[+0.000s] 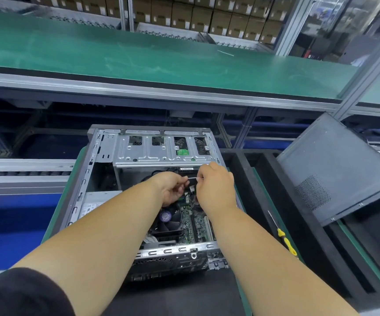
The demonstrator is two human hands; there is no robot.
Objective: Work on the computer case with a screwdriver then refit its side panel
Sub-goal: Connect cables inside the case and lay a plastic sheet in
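Case: the computer case (pixel 107 160) lies open on its side at the middle of the bench (pixel 248 169), motherboard facing up.
Left hand: the left hand (pixel 172 187) has its grip pinched on one end of a small pale strip (pixel 192 178), likely a tie or cable, just below the drive cage (pixel 161 148).
Right hand: the right hand (pixel 216 185) pinches the other end; the grips nearly meet.
Screwdriver: the yellow-handled screwdriver (pixel 283 236) lies untouched at 3 o'clock of the case.
Side panel: the side panel (pixel 335 160) leans at 2 o'clock, off.
Doing it well: keep the strip taut and lifted above the fan (pixel 167 221); tuck cables under the cage before fetching the screwdriver.
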